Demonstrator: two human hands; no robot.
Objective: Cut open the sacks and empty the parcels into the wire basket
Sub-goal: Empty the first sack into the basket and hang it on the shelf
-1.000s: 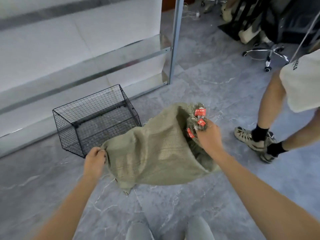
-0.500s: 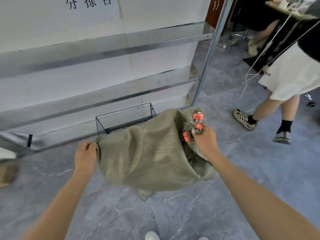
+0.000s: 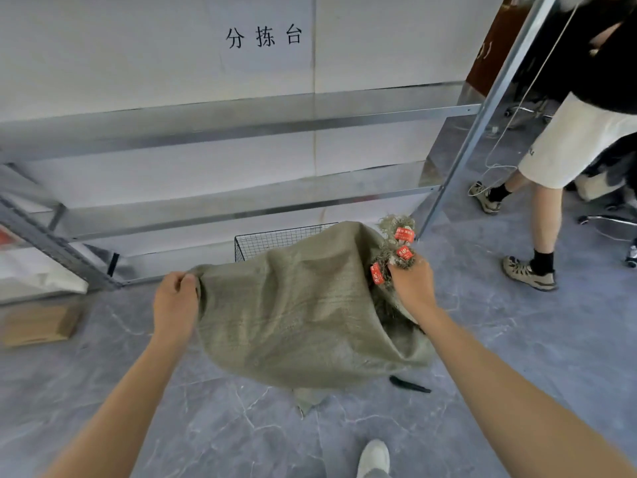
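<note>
Head view: your left hand (image 3: pixel 175 302) and right hand (image 3: pixel 412 283) clutch the bulging olive woven sack (image 3: pixel 300 308) mid-frame, red tags (image 3: pixel 404 234) at its bunched neck.

A green sack (image 3: pixel 303 312) hides most of the wire basket (image 3: pixel 275 238) and whatever it holds; a bystander (image 3: pixel 565 143) is cropped at the right edge.

The sack (image 3: pixel 303 312) rose toward twelve o'clock, covering more of the wire basket (image 3: pixel 272 241); a black tool (image 3: pixel 410 385) appeared on the floor at five o'clock
</note>
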